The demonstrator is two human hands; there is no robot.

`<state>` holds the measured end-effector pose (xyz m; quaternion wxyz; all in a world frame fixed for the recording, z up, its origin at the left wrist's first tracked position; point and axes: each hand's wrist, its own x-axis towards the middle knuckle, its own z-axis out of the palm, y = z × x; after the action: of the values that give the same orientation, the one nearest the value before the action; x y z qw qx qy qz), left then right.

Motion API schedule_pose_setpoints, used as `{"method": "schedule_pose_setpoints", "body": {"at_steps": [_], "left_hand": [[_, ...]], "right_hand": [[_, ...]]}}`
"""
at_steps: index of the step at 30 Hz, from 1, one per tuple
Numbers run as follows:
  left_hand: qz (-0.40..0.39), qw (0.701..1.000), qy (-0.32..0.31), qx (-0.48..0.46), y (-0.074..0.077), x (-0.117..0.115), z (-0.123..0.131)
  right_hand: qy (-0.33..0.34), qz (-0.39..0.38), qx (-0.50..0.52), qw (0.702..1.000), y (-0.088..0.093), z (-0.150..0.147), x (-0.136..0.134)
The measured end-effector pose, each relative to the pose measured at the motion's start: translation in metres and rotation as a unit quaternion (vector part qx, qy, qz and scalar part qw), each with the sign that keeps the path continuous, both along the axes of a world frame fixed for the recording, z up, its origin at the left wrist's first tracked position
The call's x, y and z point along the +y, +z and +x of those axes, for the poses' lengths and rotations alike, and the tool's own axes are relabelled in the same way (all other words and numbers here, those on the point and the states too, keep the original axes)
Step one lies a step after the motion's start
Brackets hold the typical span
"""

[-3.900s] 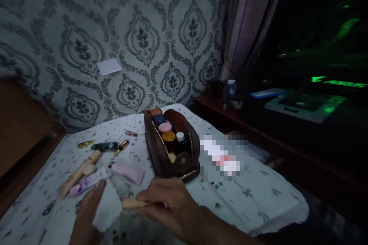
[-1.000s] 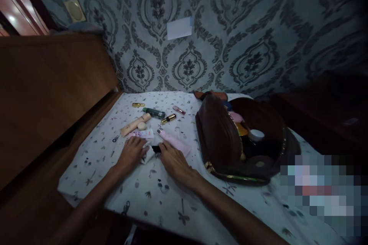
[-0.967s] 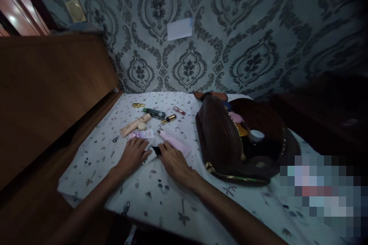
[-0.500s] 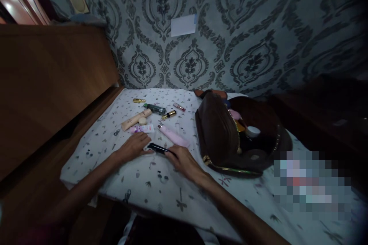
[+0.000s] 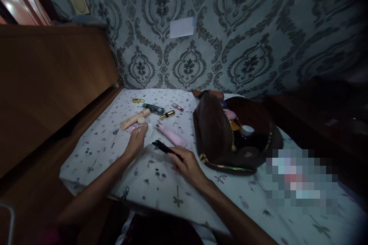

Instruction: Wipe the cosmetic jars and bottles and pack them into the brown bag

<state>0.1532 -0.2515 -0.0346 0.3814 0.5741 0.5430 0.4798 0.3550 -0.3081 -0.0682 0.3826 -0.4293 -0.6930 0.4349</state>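
My right hand (image 5: 185, 162) is closed round slim black stick-shaped items (image 5: 163, 146), whose ends point left and look split in two. My left hand (image 5: 137, 138) is raised with thumb and fingers pinched together; a faint see-through sheet seems to hang from it, but I cannot make out what it is. Behind that hand lies a pink-and-white tube (image 5: 131, 128), partly hidden. A pale pink tube (image 5: 171, 134) rests just beyond the black items. Farther back are a beige tube (image 5: 135, 119), a small cream round piece (image 5: 141, 121) and a dark green tube (image 5: 153, 108).
An open brown bag (image 5: 211, 134) holding cosmetics, a white-lidded jar (image 5: 246, 130) among them, stands on the right. Toward the back lie a gold tube (image 5: 138, 100), a black-and-gold tube (image 5: 167, 114) and a lipstick-like tube (image 5: 177, 106). A wooden panel (image 5: 54, 92) borders the left.
My left hand has lifted off the cloth and moved up, away from the black items, its fingers now pinched. The right hand still holds them, and their tips now show apart.
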Motion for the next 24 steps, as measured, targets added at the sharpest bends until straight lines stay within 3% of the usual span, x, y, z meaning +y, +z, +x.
{"method": "schedule_pose_setpoints", "body": {"at_steps": [4,8,13,16,18,20,24], "left_hand": [[0.036,0.995,0.057,-0.076,-0.007,-0.003,0.019],[0.026,0.986,0.106,-0.126,-0.013,-0.014,0.038],[-0.015,0.989,0.038,-0.144,-0.019,-0.031,0.053],[0.009,0.986,0.065,-0.153,-0.012,-0.028,0.051],[0.037,0.979,0.094,-0.180,-0.003,-0.020,0.045],[0.038,0.971,0.084,-0.222,0.008,-0.010,0.038],[-0.050,0.944,0.052,-0.323,0.022,-0.001,0.031]], "right_hand": [[-0.032,0.004,0.015,0.999,0.000,-0.005,-0.005],[-0.023,-0.035,0.049,0.998,-0.002,-0.011,-0.006],[0.011,-0.090,0.109,0.990,-0.004,-0.017,-0.002],[0.014,-0.085,0.098,0.991,-0.006,-0.017,-0.003],[0.015,-0.057,0.062,0.996,-0.007,-0.015,-0.005],[0.002,0.005,0.017,1.000,-0.007,-0.011,-0.006],[-0.052,0.163,-0.044,0.984,-0.007,-0.005,-0.004]]}}
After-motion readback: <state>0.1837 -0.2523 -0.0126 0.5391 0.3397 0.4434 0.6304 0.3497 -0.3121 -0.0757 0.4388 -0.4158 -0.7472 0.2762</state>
